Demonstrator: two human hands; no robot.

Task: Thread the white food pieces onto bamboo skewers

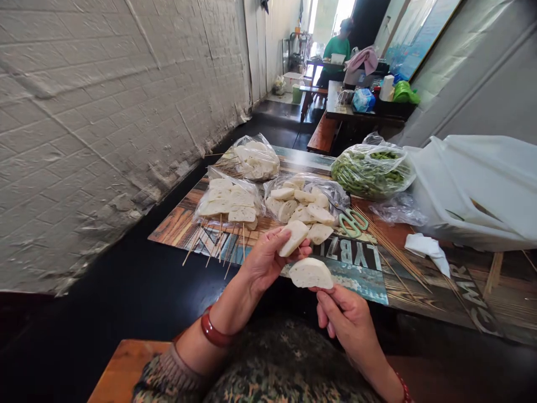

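My left hand (268,254) is closed, with thumb and fingers pinching a thick white slice (293,238) that has a rounded edge. Just below and to the right, my closed right hand (346,316) holds a second half-round white slice (311,273) at its lower edge. Whether a skewer runs into that slice is hidden by the fingers. Behind the hands, an open plastic bag holds a pile of similar loose slices (300,204). To its left lies a bag of slices on skewers (229,200), their thin sticks pointing towards me. Another bag of white slices (255,159) sits farther back.
Green-handled scissors (353,222) and bare bamboo skewers (396,254) lie at the right, near a crumpled tissue (428,251). Beyond them are a bag of green vegetables (373,170) and a white plastic tub (482,190). A person in green (337,49) sits at a far table.
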